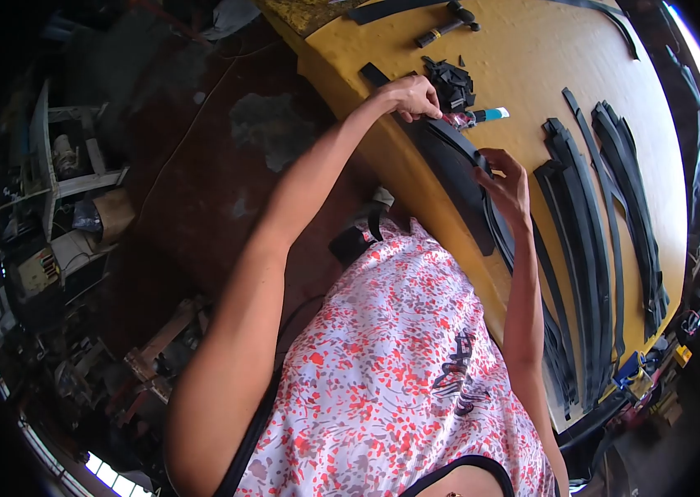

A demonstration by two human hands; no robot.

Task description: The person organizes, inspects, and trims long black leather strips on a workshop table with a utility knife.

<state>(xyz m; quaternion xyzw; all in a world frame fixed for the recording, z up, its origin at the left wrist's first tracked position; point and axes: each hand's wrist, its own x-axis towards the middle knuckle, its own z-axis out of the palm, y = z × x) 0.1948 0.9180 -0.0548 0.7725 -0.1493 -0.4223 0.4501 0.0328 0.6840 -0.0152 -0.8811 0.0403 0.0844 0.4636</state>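
My left hand [418,98] is above the near edge of the yellow table, its fingers pinched together near one end of a black strip [456,141]; what lies between the fingertips is too small to make out. My right hand [505,184] has its thumb and fingers closed on the same black strip farther along. Beneath the strip lies a flat dark board [457,192] along the table edge. A pile of small black pieces [451,86] sits just beyond my left hand. Beside it is a tube with a teal band [486,115].
Long black strips [586,248] lie in bundles across the yellow table [532,66]. A hammer [447,26] rests near the far edge. Shelves [76,182] with assorted items stand on the left over a dark red floor. Blue and yellow tools [635,370] are at the table's right corner.
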